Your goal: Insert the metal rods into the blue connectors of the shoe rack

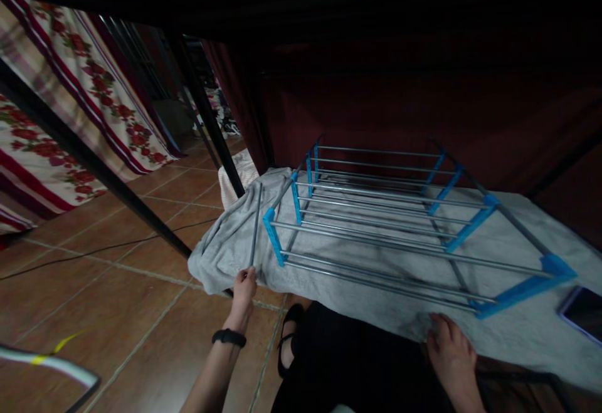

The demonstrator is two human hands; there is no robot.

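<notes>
A thin grey metal tube [256,225] slants across the left end of the blanket, and my left hand [244,284] is closed around its near end. Just to the right of the tube stands a rack [385,242] of metal bars joined by blue plastic connectors. It rests on a grey blanket [324,275]. Near the blanket's front edge, below the rack, lies my right hand [451,347]. Its fingers are loosely spread and hold nothing that I can see.
A phone [583,313] lies at the blanket's right edge. Dark metal posts [214,118] rise at the left. A floral curtain [94,87] hangs beyond them. A thin black cable [108,248] crosses the tiled floor. A white tube [56,366] shows at the lower left.
</notes>
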